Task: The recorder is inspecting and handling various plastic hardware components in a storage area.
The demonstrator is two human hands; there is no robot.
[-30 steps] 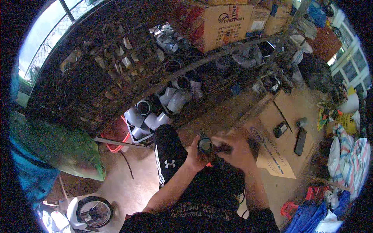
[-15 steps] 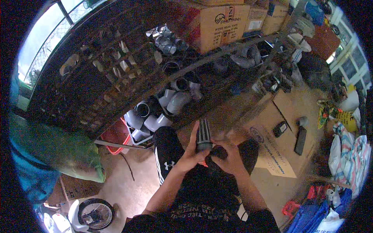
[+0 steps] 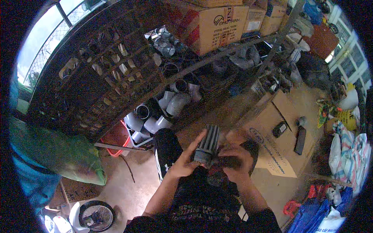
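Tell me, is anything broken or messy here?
Nothing looks broken. The left hand and right hand hold a grey ribbed fitting upright. It is messy though: grey pipe elbows lie jumbled under the shelf, and a flattened cardboard box lies on the floor with tools on it.

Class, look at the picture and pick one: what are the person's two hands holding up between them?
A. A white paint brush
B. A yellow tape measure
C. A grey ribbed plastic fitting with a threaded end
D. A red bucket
C: the left hand and right hand together grip a grey ribbed fitting whose lower end is threaded.
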